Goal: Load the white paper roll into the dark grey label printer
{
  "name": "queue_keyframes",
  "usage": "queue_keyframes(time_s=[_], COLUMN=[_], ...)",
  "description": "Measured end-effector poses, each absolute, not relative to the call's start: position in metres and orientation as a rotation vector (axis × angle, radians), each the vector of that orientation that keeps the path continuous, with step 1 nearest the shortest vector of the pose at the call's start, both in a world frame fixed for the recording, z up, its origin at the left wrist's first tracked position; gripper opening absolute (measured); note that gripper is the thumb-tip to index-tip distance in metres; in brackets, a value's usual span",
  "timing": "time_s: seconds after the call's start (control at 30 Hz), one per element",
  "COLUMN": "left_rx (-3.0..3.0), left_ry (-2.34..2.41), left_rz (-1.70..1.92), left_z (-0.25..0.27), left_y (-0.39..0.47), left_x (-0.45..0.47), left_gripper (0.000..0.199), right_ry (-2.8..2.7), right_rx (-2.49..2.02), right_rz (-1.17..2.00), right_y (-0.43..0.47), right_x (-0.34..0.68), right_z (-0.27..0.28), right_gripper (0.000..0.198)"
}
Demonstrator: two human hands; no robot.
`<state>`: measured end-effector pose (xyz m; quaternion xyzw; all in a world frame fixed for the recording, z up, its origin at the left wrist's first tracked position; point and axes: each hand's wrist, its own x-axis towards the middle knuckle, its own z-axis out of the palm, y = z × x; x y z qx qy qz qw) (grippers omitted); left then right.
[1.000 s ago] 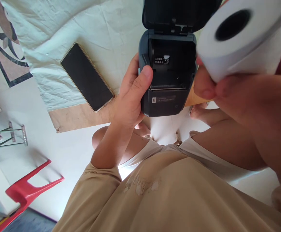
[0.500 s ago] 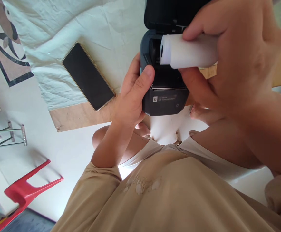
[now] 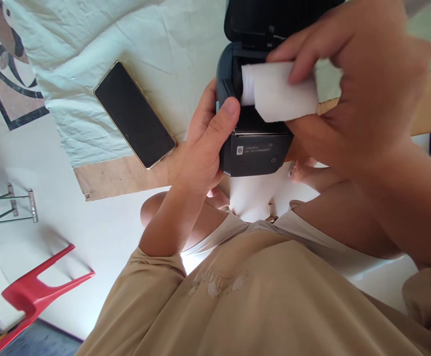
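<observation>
Right hand (image 3: 371, 89) pinches the white paper roll (image 3: 284, 96) between thumb and fingers, right at the open compartment (image 3: 265, 126) of the portable printer (image 3: 258, 155)! Left hand (image 3: 204, 151) wraps firmly round the printer's side, lid (image 3: 271, 17) raised; a smartphone (image 3: 136, 116) lies left, on the cloth-covered counter (image 3: 126, 177).

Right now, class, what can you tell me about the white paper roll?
The paper roll is matte white, with a loose end hanging over its front. It lies sideways at the open compartment of the dark printer; how deep it sits is unclear. The right hand holds it, fingers above, thumb below.
</observation>
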<state>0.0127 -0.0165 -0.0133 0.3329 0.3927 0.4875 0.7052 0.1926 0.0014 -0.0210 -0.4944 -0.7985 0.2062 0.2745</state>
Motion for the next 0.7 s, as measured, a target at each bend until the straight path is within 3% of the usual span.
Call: queue_keyframes(time_s=[0.27, 0.37, 0.43, 0.6, 0.7], left_rx=[0.803, 0.82, 0.834, 0.914, 0.978], left_ry=[0.9, 0.897, 0.899, 0.956, 0.953], left_rz=[1.049, 1.064, 1.07, 1.041, 1.046], left_z=[-0.017, -0.018, -0.019, -0.023, -0.028], left_y=[-0.016, -0.015, -0.014, -0.013, -0.014], left_x=[0.011, 0.01, 0.01, 0.006, 0.003], left_gripper=[0.029, 0.027, 0.028, 0.042, 0.048], right_ry=[-2.2, -2.284, -2.352, -2.45, -2.494], right_rx=[-1.313, -1.165, -0.983, -0.826, -0.843], right_rz=[0.497, 0.273, 0.073, -0.11, -0.016], right_y=[-0.011, -0.008, -0.005, 0.002, 0.004], right_x=[0.181, 0.183, 0.186, 0.186, 0.188], right_z=[-0.026, -0.025, -0.022, -0.016, -0.019], right_gripper=[0.083, 0.083, 0.076, 0.027, 0.025])
